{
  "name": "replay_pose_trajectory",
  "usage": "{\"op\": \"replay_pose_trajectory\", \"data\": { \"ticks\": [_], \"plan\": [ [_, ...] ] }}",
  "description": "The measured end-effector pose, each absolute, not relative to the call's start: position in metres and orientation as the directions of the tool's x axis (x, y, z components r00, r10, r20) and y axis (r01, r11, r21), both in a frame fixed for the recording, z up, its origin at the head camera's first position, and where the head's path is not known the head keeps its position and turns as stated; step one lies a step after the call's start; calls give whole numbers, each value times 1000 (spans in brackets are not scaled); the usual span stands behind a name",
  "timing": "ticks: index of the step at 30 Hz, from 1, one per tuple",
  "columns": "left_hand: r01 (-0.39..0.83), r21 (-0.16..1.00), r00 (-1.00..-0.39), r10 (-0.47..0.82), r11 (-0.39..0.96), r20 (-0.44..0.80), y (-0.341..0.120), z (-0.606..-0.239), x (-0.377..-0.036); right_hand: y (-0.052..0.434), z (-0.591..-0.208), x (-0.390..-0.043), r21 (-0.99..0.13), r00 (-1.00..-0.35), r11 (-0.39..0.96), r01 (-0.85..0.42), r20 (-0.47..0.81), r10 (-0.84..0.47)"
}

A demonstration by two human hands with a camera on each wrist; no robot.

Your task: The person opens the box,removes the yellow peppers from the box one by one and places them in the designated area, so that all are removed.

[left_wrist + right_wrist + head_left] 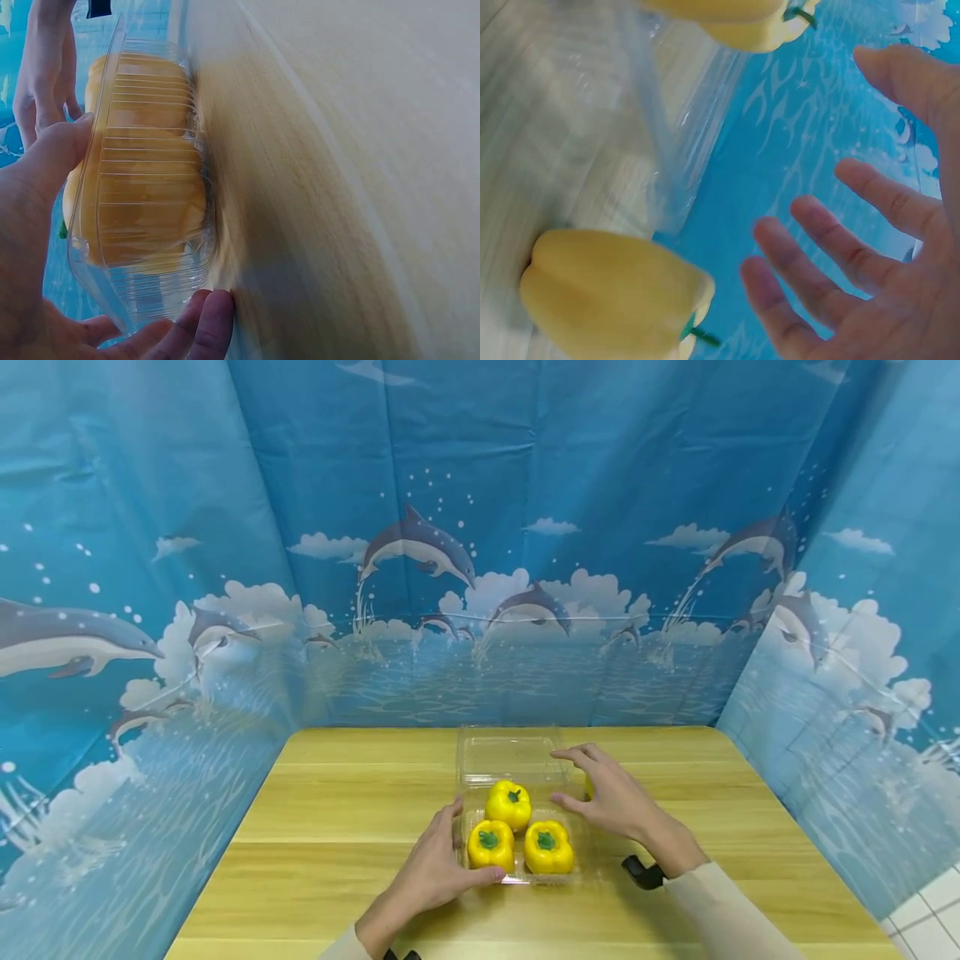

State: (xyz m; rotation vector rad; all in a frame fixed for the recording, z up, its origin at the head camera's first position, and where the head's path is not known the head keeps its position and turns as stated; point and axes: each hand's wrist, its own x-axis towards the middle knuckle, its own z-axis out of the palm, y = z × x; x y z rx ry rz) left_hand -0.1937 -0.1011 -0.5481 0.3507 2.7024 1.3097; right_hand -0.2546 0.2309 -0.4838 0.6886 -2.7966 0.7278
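Observation:
A clear plastic clamshell container [555, 878] lies with its lid [510, 758] folded back, away from me. In its tray sit three yellow bell peppers, a far one [508, 807], a near left one [491, 846] and a near right one [548, 848], green stems up. My left hand [433, 870] grips the tray's left near corner, thumb on the rim and fingers along the side. To the right of the container, my right hand [622, 802] spreads its fingers above another yellow bell pepper [615, 292] on the table, mostly hidden by that hand in the head view.
The container stands on a wood-grain table [345, 827]. A blue curtain [480, 677] printed with dolphins and clouds surrounds the table at the back and both sides. White floor tiles [933, 902] show at the lower right.

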Motion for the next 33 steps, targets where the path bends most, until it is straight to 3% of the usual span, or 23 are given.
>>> {"op": "replay_pose_trajectory", "data": {
  "ticks": [16, 33],
  "plan": [
    [155, 791, -963, 268, 592, -12, -102, -548, -193, 203, -471, -255, -545, -856, 705, -453, 46, -515],
    [163, 772, -965, 262, 614, -5, -100, -546, -192, 177, -474, -268, -546, -800, 689, -476, -55, -597]
  ]
}}
